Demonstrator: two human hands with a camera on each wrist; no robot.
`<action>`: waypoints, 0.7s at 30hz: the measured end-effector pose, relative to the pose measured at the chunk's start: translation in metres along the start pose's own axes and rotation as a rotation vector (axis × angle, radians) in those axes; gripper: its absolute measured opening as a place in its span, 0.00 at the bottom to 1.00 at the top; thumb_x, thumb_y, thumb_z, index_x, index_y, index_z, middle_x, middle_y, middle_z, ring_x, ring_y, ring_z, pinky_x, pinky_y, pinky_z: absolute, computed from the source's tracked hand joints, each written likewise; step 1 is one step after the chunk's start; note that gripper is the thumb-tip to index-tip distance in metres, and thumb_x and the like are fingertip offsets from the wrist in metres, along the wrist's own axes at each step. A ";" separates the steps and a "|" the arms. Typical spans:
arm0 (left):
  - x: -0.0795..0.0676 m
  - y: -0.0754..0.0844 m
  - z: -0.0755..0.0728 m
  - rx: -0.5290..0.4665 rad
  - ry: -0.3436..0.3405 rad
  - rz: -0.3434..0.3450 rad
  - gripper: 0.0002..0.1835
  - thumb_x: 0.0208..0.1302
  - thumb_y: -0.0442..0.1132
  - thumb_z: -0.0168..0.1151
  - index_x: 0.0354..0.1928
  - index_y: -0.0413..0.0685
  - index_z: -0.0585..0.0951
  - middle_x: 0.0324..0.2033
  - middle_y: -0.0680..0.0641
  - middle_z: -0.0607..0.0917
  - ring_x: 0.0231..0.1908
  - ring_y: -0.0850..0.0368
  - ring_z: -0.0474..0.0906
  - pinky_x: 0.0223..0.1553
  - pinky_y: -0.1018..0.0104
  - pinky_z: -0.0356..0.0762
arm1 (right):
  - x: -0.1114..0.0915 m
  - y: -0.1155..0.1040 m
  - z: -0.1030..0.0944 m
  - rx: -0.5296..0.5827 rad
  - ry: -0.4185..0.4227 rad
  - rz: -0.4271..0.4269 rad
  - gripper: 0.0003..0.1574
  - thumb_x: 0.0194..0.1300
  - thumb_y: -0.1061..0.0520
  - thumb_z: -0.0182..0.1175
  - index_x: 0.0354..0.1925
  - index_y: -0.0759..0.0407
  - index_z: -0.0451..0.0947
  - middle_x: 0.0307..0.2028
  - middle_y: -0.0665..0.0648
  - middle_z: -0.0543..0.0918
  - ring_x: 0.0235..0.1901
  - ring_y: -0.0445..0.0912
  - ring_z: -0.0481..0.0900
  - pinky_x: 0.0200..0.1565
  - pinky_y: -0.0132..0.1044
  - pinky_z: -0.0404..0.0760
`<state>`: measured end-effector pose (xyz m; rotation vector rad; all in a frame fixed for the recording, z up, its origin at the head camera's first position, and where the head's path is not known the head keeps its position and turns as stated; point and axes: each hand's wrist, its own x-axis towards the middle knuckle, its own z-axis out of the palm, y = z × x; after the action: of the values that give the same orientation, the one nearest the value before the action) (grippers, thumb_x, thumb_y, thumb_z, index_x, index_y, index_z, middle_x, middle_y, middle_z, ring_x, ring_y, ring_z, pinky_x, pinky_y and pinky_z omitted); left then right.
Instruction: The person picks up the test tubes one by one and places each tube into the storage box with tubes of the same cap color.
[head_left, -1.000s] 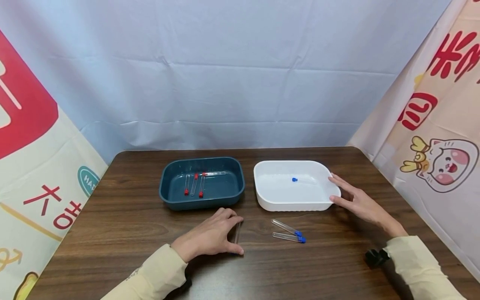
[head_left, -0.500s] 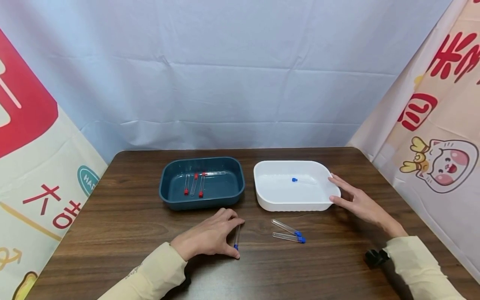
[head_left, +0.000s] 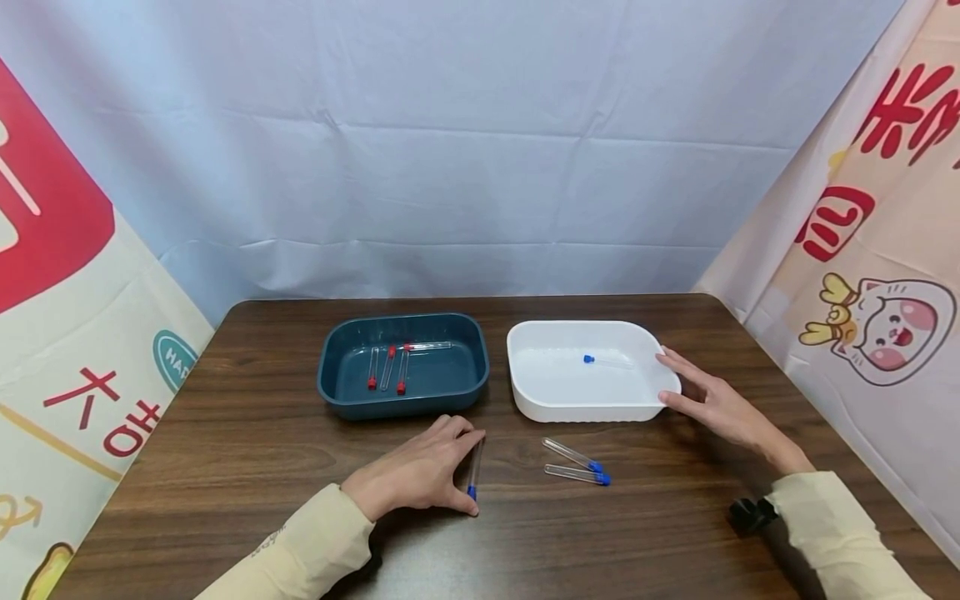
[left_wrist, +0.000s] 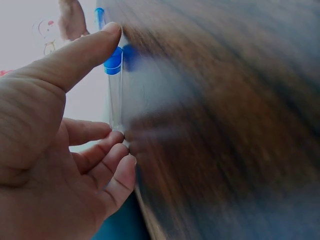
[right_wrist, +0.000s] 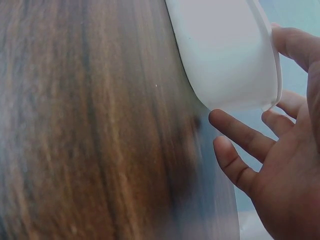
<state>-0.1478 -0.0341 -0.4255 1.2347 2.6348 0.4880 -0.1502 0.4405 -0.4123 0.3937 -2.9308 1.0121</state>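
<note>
My left hand (head_left: 416, 471) spans a clear test tube (head_left: 476, 467) lengthwise on the table, thumb at its blue cap (left_wrist: 113, 61) and fingertips at the other end. Two more blue-capped test tubes (head_left: 573, 474) lie to the right of it. My right hand (head_left: 716, 404) touches the right end of the white tray (head_left: 592, 412) with spread, loosely bent fingers; the right wrist view shows the thumb at the rim and fingertips near the tray's wall (right_wrist: 230, 65). One blue-capped test tube (head_left: 589, 359) lies inside that tray.
A dark teal tray (head_left: 408, 408) holds several red-capped test tubes (head_left: 402, 375), left of the white one. Both trays stand toward the back of the brown wooden table (head_left: 247, 417). A pale cloth (head_left: 465, 183) hangs behind.
My left thumb has drawn slightly inward to the left, and the blue cap of the tube beside it has come into sight. My right hand and both trays stay in place.
</note>
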 end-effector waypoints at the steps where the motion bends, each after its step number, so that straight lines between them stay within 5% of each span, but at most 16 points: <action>1: 0.000 0.000 0.000 -0.001 -0.003 -0.004 0.50 0.55 0.61 0.79 0.73 0.40 0.71 0.63 0.49 0.72 0.60 0.56 0.67 0.62 0.63 0.73 | 0.000 -0.001 0.000 0.002 0.000 0.000 0.47 0.73 0.53 0.65 0.81 0.56 0.55 0.81 0.62 0.51 0.77 0.69 0.48 0.64 0.76 0.57; 21: 0.009 -0.007 -0.003 -0.045 -0.040 -0.027 0.51 0.54 0.61 0.79 0.74 0.40 0.71 0.58 0.51 0.72 0.56 0.58 0.67 0.60 0.64 0.74 | 0.000 -0.003 0.000 -0.008 0.002 0.006 0.47 0.73 0.52 0.65 0.81 0.56 0.56 0.80 0.64 0.51 0.76 0.70 0.49 0.63 0.77 0.57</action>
<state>-0.1595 -0.0327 -0.4255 1.1815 2.5894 0.5101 -0.1489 0.4380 -0.4105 0.3840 -2.9348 1.0008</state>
